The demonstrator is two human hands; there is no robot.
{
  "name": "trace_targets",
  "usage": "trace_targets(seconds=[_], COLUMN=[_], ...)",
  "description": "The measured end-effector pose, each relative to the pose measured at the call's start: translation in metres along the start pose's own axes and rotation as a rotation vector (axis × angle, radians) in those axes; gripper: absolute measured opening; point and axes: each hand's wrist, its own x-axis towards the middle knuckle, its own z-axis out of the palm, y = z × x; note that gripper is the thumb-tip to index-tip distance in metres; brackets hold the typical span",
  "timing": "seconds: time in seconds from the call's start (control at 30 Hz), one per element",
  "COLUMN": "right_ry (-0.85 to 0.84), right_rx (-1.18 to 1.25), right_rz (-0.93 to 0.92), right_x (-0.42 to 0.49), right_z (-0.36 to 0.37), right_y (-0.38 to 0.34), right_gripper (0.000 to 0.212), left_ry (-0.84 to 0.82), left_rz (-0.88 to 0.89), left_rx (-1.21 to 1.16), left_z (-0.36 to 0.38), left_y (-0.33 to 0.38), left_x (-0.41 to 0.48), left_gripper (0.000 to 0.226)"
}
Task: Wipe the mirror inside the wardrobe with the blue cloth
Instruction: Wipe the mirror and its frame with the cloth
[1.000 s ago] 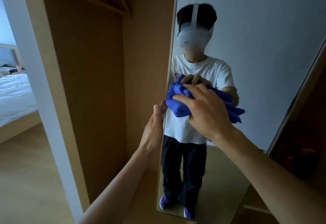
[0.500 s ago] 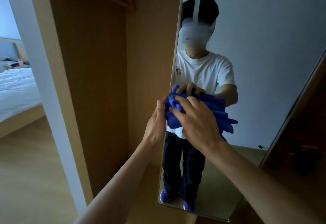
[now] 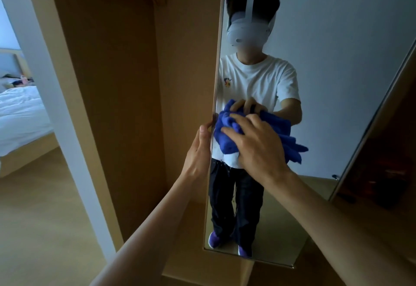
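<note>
Two hands are wiping inside the wardrobe (image 3: 108,83).
The left hand (image 3: 199,150) is lying straight-fingered along the mirror (image 3: 337,71) edge, fingertips hard to make out; the right hand (image 3: 256,150), palm hidden, is curling over the bunched blue cloth (image 3: 225,134), pressing it on the glass. It is sitting lower against the reflected shirt than a second ago.

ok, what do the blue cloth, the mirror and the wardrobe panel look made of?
Blue cloth: soft, thick pile fabric, probably microfibre or terry; matte, and it bunches in plump folds.
Mirror: glass, glossy, giving a sharp reflection; the edge looks thin and any frame is unclear.
Wardrobe panel: flat, matte tan board, likely laminate or veneer; no grain shows in this light.
</note>
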Motion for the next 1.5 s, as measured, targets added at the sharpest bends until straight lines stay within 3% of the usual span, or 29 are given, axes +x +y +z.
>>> trace_targets(seconds=[0.13,0.27,0.37,0.6,0.7,0.83,1.0,1.07,1.33,1.5], right_ry=[0.005,-0.134,-0.104,0.064,0.012,-0.084,0.064,0.113,-0.075,0.065], right_rx=[-0.036,0.015,0.013,-0.005,-0.013,-0.013,-0.011,-0.013,-0.011,-0.003], right_rz=[-0.034,-0.087,-0.075,0.052,-0.041,-0.084,0.022,0.053,-0.080,0.068], right_x=[-0.014,-0.050,-0.046,-0.031,-0.059,-0.076,-0.035,-0.026,-0.079,-0.043], right_z=[0.006,0.024,0.018,-0.004,0.017,0.023,-0.009,-0.016,0.016,-0.016], right_y=[0.003,0.000,0.012,0.042,0.031,0.031,0.049,0.056,0.045,0.070], right_gripper=[0.045,0.048,0.052,0.056,0.043,0.048,0.054,0.055,0.047,0.058], left_ry=[0.006,0.038,0.053,0.043,0.064,0.052,0.039,0.033,0.075,0.112], left_rz=[0.024,0.013,0.016,0.035,-0.007,0.091,0.089,0.071,0.034,0.045], left_rx=[0.057,0.115,0.129,0.209,0.238,0.249,0.267,0.255,0.279,0.322], left_z=[0.004,0.008,0.010,0.016,0.020,0.020,0.020,0.020,0.021,0.025], left_y=[0.000,-0.004,-0.006,-0.017,-0.022,-0.017,-0.015,-0.021,-0.037,-0.040], left_x=[-0.005,-0.005,-0.005,-0.004,-0.005,-0.011,-0.015,-0.013,-0.003,-0.002], left_gripper=[0.036,0.041,0.037,0.047,0.056,0.051,0.064,0.078,0.089,0.089])
